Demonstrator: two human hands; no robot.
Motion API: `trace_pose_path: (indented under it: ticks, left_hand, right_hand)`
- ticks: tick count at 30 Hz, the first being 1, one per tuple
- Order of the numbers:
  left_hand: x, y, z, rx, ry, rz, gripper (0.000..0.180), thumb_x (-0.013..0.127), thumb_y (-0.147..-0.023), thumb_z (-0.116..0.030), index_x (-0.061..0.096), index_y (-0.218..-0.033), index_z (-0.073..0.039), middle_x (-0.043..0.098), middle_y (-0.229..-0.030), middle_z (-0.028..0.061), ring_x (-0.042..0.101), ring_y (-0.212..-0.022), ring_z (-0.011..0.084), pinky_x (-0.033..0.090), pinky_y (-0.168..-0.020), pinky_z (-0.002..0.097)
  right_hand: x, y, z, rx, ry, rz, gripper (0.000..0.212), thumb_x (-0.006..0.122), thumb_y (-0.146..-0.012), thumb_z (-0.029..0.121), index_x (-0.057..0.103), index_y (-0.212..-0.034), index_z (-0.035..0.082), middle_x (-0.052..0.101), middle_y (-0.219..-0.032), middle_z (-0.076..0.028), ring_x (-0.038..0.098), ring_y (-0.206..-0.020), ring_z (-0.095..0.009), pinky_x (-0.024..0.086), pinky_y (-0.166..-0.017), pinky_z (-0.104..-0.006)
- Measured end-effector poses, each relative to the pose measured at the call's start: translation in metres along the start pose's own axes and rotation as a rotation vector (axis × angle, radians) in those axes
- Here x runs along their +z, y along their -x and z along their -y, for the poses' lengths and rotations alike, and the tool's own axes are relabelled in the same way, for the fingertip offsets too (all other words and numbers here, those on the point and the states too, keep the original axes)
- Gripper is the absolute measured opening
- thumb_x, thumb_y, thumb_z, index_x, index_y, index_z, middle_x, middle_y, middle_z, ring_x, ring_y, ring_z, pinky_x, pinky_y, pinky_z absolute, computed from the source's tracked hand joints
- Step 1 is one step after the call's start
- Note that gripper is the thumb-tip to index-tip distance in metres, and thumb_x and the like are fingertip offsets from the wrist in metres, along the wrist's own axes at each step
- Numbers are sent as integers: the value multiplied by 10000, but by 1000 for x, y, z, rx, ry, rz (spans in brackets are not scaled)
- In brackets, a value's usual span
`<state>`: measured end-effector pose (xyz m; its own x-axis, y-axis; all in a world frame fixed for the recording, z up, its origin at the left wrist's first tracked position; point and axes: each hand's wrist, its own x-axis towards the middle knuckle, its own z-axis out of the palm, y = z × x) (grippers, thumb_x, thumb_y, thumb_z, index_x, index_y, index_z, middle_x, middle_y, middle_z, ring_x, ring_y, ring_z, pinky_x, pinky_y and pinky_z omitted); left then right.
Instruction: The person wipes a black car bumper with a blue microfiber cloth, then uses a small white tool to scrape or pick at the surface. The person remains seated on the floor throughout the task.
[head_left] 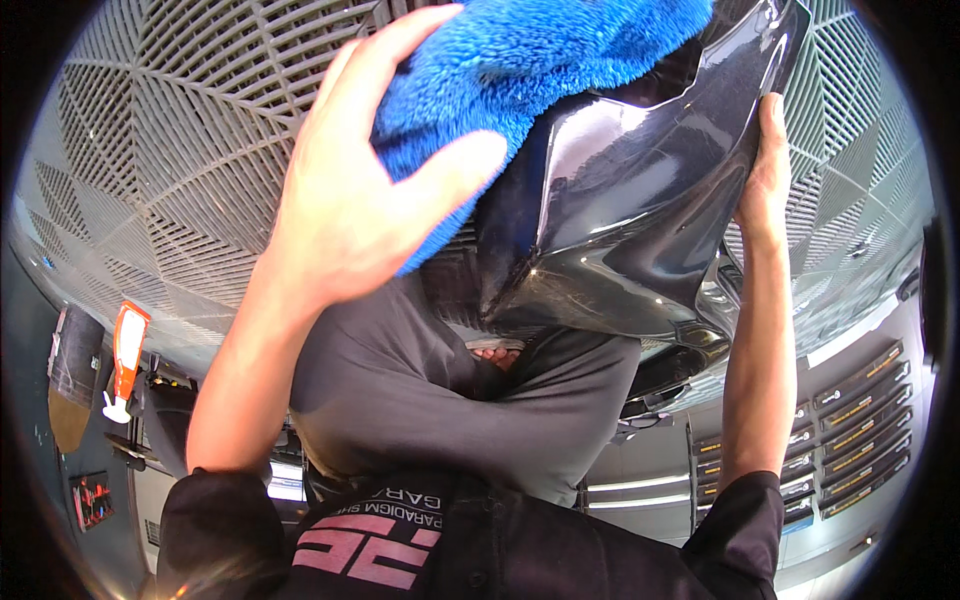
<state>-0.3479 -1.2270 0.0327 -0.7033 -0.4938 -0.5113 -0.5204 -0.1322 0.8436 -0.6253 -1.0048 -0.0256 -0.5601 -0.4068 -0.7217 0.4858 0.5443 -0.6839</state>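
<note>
A fluffy blue microfibre towel point(530, 70) drapes over the upper left part of a glossy black moulded panel point(640, 190). My left hand point(360, 190) holds the towel at its left edge, the thumb lying across the pile and the fingers reaching along its far side. Part of the panel under the cloth is hidden. My right hand point(766, 170) grips the panel's right edge, its thumb upright along the rim and its other fingers out of sight behind. The panel is tilted above my lap, its shiny surface catching reflections.
Grey slatted floor tiles point(200, 130) spread around. My crossed legs point(460, 390) lie below the panel. An orange and white tube-shaped object point(127, 350) shows at the left. Rows of dark boxes point(860, 430) line a rack at the lower right.
</note>
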Motion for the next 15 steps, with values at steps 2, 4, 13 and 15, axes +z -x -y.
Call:
trace_pose_path:
  ticks: [2, 4, 13, 15]
  left_hand:
    - [5, 12, 2, -91, 372, 73, 921, 828, -770, -243, 325, -1499, 9, 466, -1438, 155, 463, -1329, 240, 342, -1133, 386]
    - [13, 21, 6, -113, 419, 106, 1099, 865, -722, -303, 200, -1539, 11, 404, -1480, 161, 406, -1372, 260, 298, -1161, 399]
    - [35, 14, 3, -196, 456, 126, 1276, 995, -545, -237, 214, -1526, 3, 407, -1473, 126, 390, -1374, 247, 288, -1168, 391]
    - [32, 11, 4, -204, 451, 153, 1251, 992, -552, -242, 236, -1517, 7, 414, -1471, 127, 394, -1371, 243, 288, -1169, 388]
  right_hand:
    - [4, -1, -1, -63, 89, -52, 560, 446, -1048, 480, 519, -1351, 15, 625, -1230, -106, 638, -1034, -178, 531, -912, -330]
    - [2, -4, -4, -106, 133, -51, 552, 446, -1048, 479, 538, -1327, 12, 644, -1190, -106, 651, -1001, -178, 538, -899, -331]
    - [3, -1, -3, -115, 107, -21, 541, 477, -1035, 487, 592, -1270, 15, 685, -1110, -96, 683, -916, -158, 566, -827, -305]
    - [9, 3, 0, -78, 83, -10, 539, 473, -1037, 483, 594, -1269, 12, 684, -1117, -95, 682, -923, -154, 566, -832, -302]
